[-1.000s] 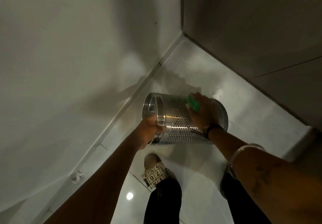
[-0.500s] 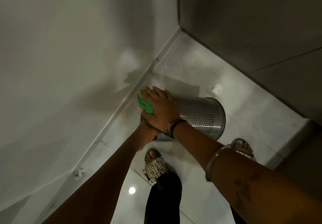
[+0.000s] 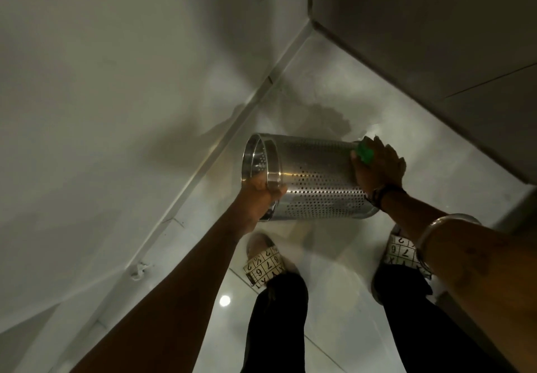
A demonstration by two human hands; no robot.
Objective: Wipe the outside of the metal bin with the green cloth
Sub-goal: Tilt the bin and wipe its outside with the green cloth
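Observation:
A perforated metal bin [image 3: 313,175] is held on its side above the floor, its open mouth pointing left. My left hand [image 3: 263,191] grips the bin's rim at the lower left. My right hand [image 3: 377,166] presses the green cloth [image 3: 364,152] against the bin's outside near its base end on the right. Only a small fold of the cloth shows between my fingers; my hand covers the remainder.
A white wall [image 3: 116,111] runs along the left, meeting a grey panel [image 3: 421,38] in the corner ahead. The glossy tiled floor [image 3: 319,96] lies below. My two feet in patterned sandals [image 3: 263,265] stand under the bin.
My right hand with the cloth has slid from the rim end of the bin to its base end on the right. The bin's mouth is uncovered again. My left hand keeps its grip.

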